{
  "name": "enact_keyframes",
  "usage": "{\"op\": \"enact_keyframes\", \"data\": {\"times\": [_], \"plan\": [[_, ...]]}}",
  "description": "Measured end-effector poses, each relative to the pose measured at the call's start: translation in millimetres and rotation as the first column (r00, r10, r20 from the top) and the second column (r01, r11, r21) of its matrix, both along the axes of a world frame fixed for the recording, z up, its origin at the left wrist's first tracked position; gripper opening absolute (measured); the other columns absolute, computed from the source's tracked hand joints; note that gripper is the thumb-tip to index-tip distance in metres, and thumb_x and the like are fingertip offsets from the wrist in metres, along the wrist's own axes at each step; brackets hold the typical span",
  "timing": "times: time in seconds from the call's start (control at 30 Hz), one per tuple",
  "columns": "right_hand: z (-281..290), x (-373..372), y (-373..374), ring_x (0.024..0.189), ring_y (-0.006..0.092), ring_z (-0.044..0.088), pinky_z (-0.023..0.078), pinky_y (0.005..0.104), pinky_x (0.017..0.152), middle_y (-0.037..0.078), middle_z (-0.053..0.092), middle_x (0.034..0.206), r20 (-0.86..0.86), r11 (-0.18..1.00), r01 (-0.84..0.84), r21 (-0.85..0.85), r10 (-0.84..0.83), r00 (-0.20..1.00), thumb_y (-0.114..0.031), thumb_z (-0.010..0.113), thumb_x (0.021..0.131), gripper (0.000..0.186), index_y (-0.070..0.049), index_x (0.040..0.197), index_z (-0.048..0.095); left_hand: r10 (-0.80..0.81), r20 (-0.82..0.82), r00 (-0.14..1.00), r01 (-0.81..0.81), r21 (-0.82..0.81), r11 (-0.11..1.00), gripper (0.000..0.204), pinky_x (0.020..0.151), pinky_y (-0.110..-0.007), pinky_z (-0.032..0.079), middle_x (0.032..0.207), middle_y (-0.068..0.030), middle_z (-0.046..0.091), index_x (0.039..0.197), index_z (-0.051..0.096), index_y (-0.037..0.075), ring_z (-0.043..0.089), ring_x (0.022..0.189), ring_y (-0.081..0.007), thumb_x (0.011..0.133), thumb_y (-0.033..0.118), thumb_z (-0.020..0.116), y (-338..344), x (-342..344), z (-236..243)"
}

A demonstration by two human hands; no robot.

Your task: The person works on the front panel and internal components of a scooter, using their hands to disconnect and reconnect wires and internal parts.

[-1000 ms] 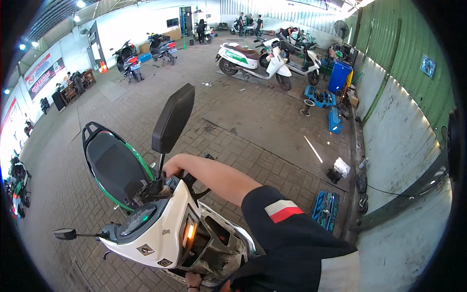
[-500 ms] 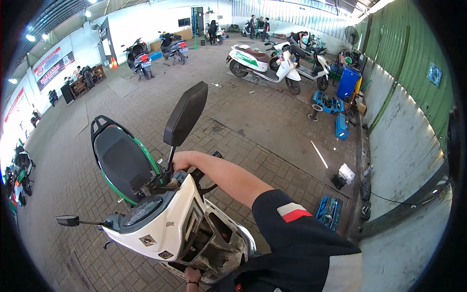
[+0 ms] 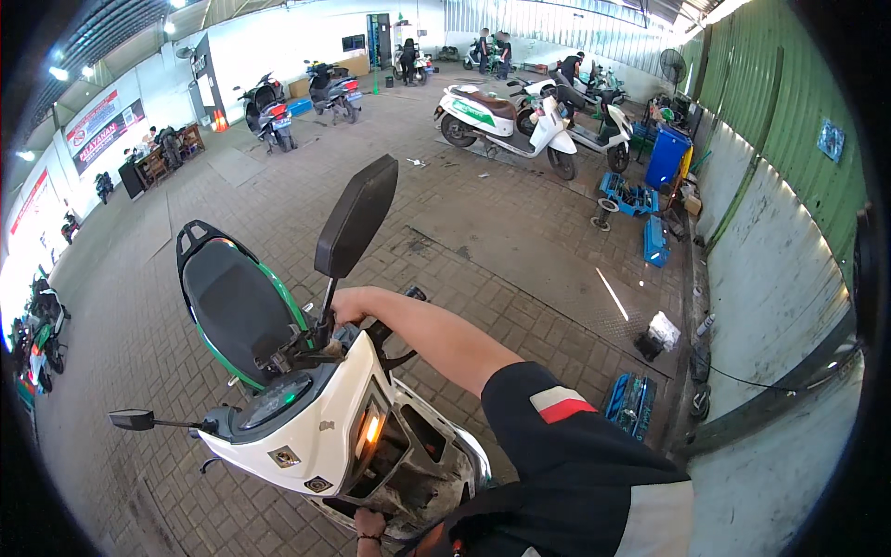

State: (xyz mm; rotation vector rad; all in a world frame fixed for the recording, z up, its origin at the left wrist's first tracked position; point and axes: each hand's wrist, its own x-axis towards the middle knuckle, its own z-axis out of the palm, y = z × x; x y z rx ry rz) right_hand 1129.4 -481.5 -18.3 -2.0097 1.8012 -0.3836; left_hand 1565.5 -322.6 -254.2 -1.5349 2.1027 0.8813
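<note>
A white scooter (image 3: 306,457) with a green-edged black seat (image 3: 238,299) stands before me, its front facing me with an opened, dirty front section. My right hand (image 3: 349,305) reaches across to the handlebar beside the stem of the large black mirror (image 3: 356,218). Its fingers are curled there and partly hidden. Low at the front opening, my left hand (image 3: 369,523) is closed at the lower edge of the white panel; what it holds is hidden. An orange turn signal (image 3: 370,429) glows, and the dashboard (image 3: 277,403) shows a small green light.
A blue tool tray (image 3: 629,406) lies on the floor to my right, with a black container and white bag (image 3: 661,331) beyond. Farther are an open blue toolbox (image 3: 630,196), a blue bin (image 3: 666,158) and parked scooters (image 3: 497,119). Several people work at the back.
The orange turn signal and the green dashboard light have come on. My hands keep their places; the view has shifted slightly.
</note>
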Motion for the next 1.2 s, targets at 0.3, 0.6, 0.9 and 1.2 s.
{"op": "enact_keyframes", "data": {"times": [0.3,0.6,0.9,1.2], "plan": [[-9,-14,3,0.075,0.0306,0.061,0.048,0.0413,0.068,0.016,0.065,0.084,0.047,0.998,-0.045,0.039,0.043,0.998,-0.015,0.061,0.061,0.032,-0.004,0.091,0.065,0.218,-0.086,0.972,-0.212,0.078,0.974,0.027,0.077,-0.044,0.047,0.085,-0.0302,0.059,0.081,0.058,-0.011,0.056,0.087,-0.042,0.068,0.012,0.055,8,-16,29],[9,0,13,0.074,0.0308,0.061,0.048,0.041,0.068,0.017,0.065,0.083,0.112,0.996,-0.009,0.094,-0.001,0.994,-0.019,0.062,0.061,0.033,-0.002,0.089,0.065,0.171,-0.209,0.963,-0.163,0.055,0.985,0.026,0.074,-0.045,0.047,0.083,-0.031,0.058,0.077,0.056,-0.013,0.056,0.088,-0.0429,0.068,0.011,0.055,6,-4,9],[-1,-8,2,0.071,0.0287,0.061,0.048,0.0403,0.066,0.016,0.065,0.081,-0.029,0.995,-0.037,0.092,0.04,0.999,-0.017,0.063,0.06,0.032,-0.001,0.087,0.066,0.072,-0.284,0.956,-0.091,-0.056,0.994,0.027,0.076,-0.045,0.047,0.085,-0.0306,0.059,0.077,0.057,-0.012,0.056,0.088,-0.0423,0.067,0.013,0.055,4,3,-9],[5,-6,9,0.07,0.0299,0.061,0.047,0.0407,0.066,0.017,0.065,0.078,0.006,0.995,-0.03,0.093,0.029,1.0,-0.02,0.063,0.061,0.029,-0.001,0.083,0.066,-0.049,-0.212,0.976,0.023,-0.126,0.992,0.028,0.078,-0.043,0.048,0.084,-0.0283,0.06,0.077,0.059,-0.009,0.057,0.09,-0.0396,0.068,0.017,0.055,-1,8,-28]]}}
